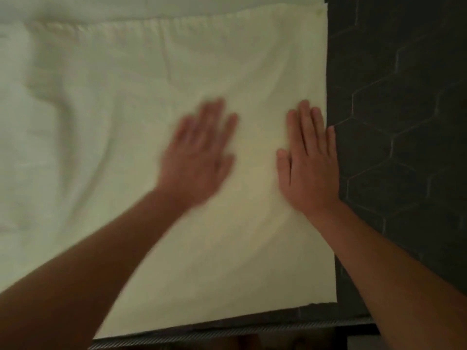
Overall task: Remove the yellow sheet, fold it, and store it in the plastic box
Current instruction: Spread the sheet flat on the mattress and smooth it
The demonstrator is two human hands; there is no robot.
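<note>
The pale yellow sheet [252,236] lies spread flat over a surface and fills most of the head view. Its right edge runs straight down beside the dark floor, and its near edge crosses the bottom of the frame. My left hand [199,152] rests palm down on the sheet near the middle, fingers apart and blurred by motion. My right hand [308,160] lies flat on the sheet at its right edge, fingers extended. Neither hand holds any cloth. No plastic box is in view.
A dark floor of hexagonal tiles [404,109] lies to the right of the sheet. Whiter crumpled bedding [50,109] lies at the left and along the top. A grey ribbed strip [227,334] runs below the sheet's near edge.
</note>
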